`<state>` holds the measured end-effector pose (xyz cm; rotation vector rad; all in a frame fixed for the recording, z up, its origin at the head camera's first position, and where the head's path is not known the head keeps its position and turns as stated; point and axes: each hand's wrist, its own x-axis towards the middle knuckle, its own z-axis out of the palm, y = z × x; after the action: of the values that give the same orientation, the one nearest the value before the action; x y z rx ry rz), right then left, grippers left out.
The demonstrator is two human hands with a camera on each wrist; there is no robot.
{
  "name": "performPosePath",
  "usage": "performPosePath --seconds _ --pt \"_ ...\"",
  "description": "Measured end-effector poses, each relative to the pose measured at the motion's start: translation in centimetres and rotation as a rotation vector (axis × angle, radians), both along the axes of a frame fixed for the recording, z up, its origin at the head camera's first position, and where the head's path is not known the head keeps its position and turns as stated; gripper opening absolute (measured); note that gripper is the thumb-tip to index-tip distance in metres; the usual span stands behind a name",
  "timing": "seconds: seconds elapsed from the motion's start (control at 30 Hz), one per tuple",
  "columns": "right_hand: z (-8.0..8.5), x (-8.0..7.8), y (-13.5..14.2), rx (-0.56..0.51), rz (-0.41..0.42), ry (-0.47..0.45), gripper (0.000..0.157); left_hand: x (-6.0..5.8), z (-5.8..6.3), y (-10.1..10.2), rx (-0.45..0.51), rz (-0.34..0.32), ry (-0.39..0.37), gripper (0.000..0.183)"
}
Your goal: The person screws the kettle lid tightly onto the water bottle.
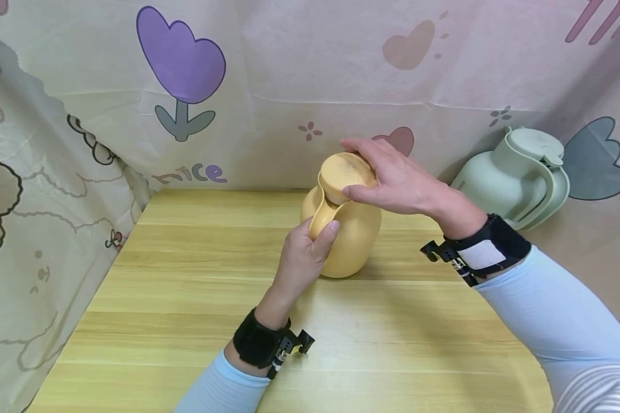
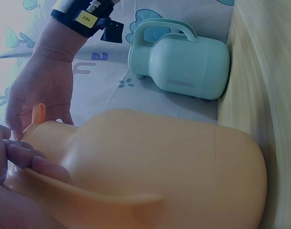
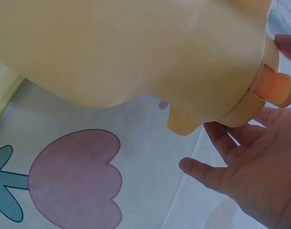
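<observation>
A yellow thermos jug (image 1: 353, 246) stands upright on the wooden table, close to its back edge. My left hand (image 1: 301, 258) grips the handle (image 1: 322, 218), which faces me; in the left wrist view its fingers (image 2: 50, 169) curl round the handle's upper part. Over the top, my right hand (image 1: 400, 180) holds the round lid (image 1: 345, 172) by its side, thumb at the near edge and fingers at the far edge. The right wrist view shows the lid (image 3: 245, 112) on the jug's neck, with an orange tab (image 3: 276, 88) jutting out. Part of the right fingers is hidden behind the lid there.
A pale green thermos jug (image 1: 488, 180) with its own handle and lid stands at the back right, beyond the right forearm. Printed cloth (image 1: 289, 51) hangs behind the wooden table (image 1: 186, 287) and along its left side.
</observation>
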<state>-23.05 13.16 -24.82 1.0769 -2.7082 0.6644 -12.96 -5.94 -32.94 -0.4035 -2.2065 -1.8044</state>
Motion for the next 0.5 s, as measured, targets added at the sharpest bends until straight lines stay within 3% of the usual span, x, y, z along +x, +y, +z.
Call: performPosePath --seconds 0.5 --pt "-0.2 -0.04 -0.15 -0.005 -0.04 -0.001 0.08 -0.01 0.1 0.04 -0.002 -0.019 -0.014 0.025"
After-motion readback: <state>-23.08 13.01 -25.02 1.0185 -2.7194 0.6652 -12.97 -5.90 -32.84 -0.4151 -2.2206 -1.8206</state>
